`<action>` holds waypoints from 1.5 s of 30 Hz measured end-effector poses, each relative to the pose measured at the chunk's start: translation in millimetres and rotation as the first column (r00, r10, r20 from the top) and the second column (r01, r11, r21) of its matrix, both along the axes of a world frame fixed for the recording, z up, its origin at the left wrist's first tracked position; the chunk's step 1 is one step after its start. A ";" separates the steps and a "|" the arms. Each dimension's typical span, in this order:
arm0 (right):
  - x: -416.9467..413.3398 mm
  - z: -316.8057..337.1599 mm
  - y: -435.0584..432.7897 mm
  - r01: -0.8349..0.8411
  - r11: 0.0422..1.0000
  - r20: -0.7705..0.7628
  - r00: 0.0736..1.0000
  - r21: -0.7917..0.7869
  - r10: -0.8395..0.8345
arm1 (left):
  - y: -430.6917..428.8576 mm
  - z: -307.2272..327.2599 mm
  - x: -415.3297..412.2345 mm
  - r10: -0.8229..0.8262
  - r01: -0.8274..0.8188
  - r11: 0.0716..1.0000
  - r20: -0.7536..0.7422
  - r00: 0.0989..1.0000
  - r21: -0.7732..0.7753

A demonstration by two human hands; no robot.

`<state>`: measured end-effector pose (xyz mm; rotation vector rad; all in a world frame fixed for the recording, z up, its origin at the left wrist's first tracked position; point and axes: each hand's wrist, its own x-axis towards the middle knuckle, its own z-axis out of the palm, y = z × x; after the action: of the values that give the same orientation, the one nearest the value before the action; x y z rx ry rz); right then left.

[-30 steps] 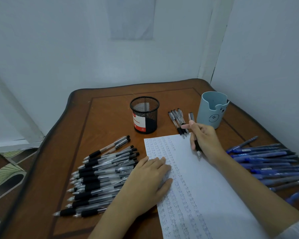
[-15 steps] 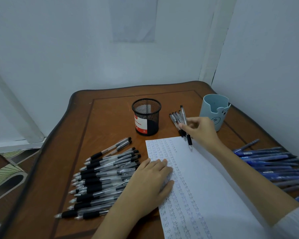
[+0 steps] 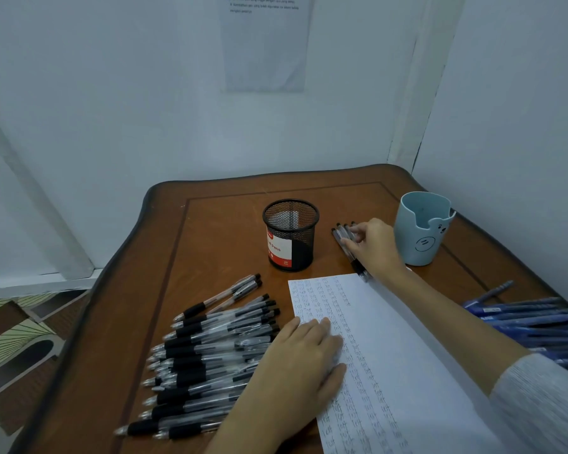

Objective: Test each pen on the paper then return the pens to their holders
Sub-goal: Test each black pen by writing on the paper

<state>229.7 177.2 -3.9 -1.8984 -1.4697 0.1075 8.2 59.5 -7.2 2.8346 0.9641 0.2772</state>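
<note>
Right hand (image 3: pixel 374 245) curled on pens (image 3: pixel 341 231); left hand (image 3: pixel 297 358) flat on paper (image 3: pixel 394 329)

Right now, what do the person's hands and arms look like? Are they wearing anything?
Both hands are bare: the left hand and the right hand have no gloves, and I can see no rings or watch. A light grey, finely ribbed sleeve covers the right arm from about the elbow up. The left forearm is uncovered as far as the picture shows.

Black pens (image 3: pixel 210 352) left of scribbled paper (image 3: pixel 407 348), blue pens (image 3: pixel 532 319) right, mesh holder (image 3: pixel 291 235), blue holder (image 3: pixel 420 231) behind.
</note>
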 end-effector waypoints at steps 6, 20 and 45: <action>-16.2 1.5 -37.5 -0.045 0.987 -0.022 0.999 0.151 0.049 | -1.8 -8.0 2.0 -0.029 0.026 0.991 0.019 0.999 0.129; -53.4 4.2 -127.5 -0.381 0.920 -0.363 0.873 -0.088 0.326 | -66.8 -5.8 -38.0 -0.109 0.097 0.991 0.122 0.987 0.095; -85.8 26.1 -140.6 -0.492 0.867 -0.565 0.696 0.074 0.443 | -80.9 -11.8 -65.2 -0.098 0.097 0.995 0.236 0.967 0.015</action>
<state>143.8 36.6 22.2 -1.3182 -1.4862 0.9144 -57.0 -21.4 -19.1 2.7591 0.7737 0.5889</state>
